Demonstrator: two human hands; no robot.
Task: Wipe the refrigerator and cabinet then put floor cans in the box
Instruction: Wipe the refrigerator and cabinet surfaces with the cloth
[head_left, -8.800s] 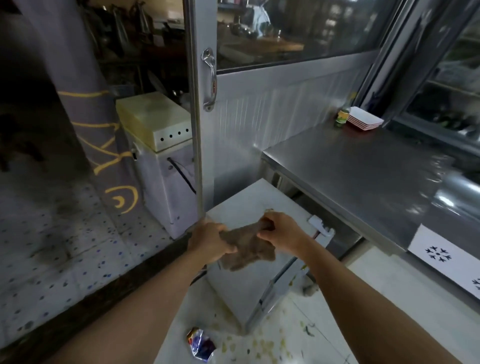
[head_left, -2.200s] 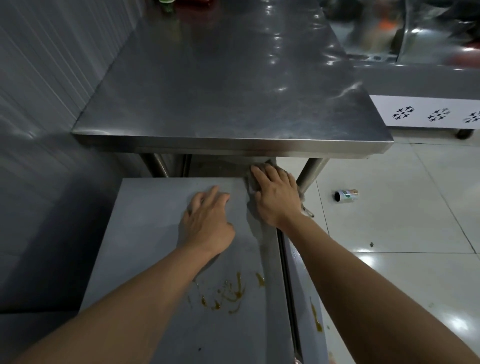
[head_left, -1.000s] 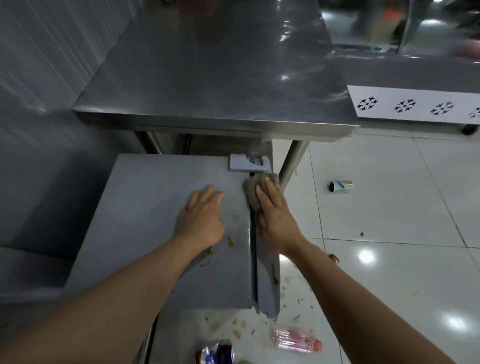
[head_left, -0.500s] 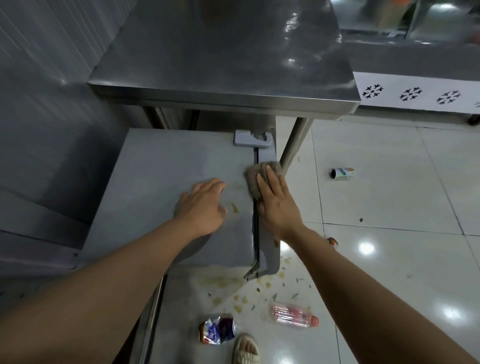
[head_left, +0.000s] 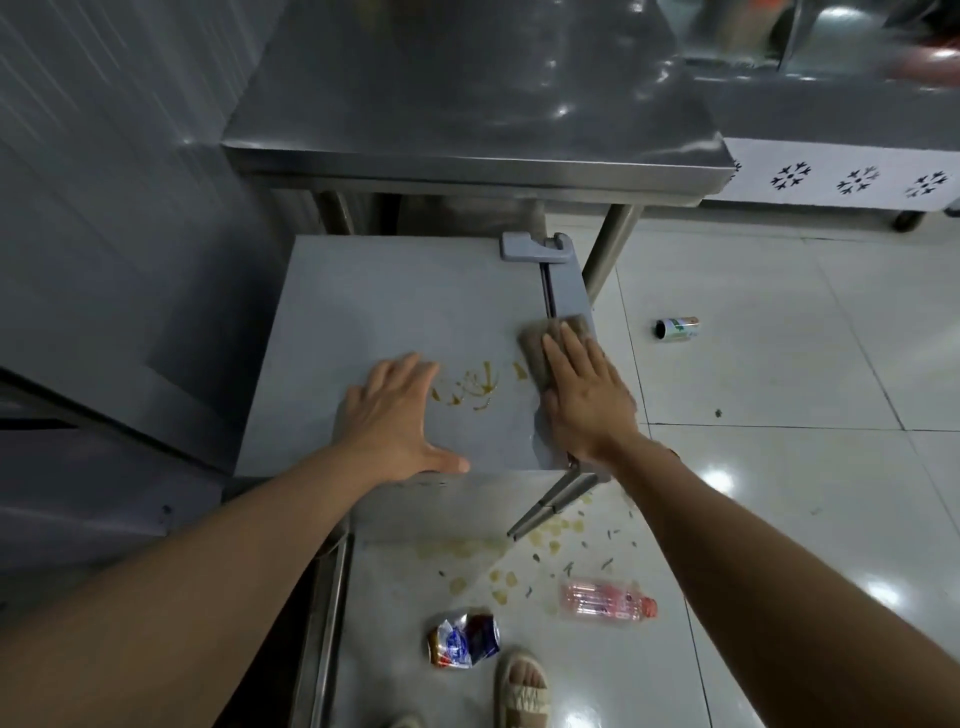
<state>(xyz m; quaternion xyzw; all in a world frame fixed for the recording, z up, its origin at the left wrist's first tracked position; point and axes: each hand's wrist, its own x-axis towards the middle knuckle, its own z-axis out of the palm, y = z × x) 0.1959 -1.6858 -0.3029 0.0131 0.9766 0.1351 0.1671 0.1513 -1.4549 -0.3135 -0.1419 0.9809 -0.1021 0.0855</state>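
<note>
A small grey refrigerator (head_left: 374, 312) stands below a steel table, its flat top facing me. My right hand (head_left: 582, 395) lies flat on a brown cloth (head_left: 540, 348) at the top's right edge, over the door seam. Resting flat with fingers spread, my left hand (head_left: 400, 415) holds nothing on the top's near middle. Yellow-brown smears (head_left: 472, 387) show between the two hands. On the floor lie a crushed blue can (head_left: 462, 639), a pink plastic bottle (head_left: 608, 603) and a white-green can (head_left: 675, 329).
The steel table (head_left: 467, 156) overhangs the refrigerator's far end. A ribbed metal wall (head_left: 104, 182) runs along the left. Yellow food scraps (head_left: 519, 556) litter the tiles near my sandalled foot (head_left: 522, 686). A white panel with black snowflake marks (head_left: 852, 179) sits at the far right.
My right hand has drawn the cloth toward me along the refrigerator's right edge. The smears, partly under my left hand before, now show between the hands. The view has pulled back.
</note>
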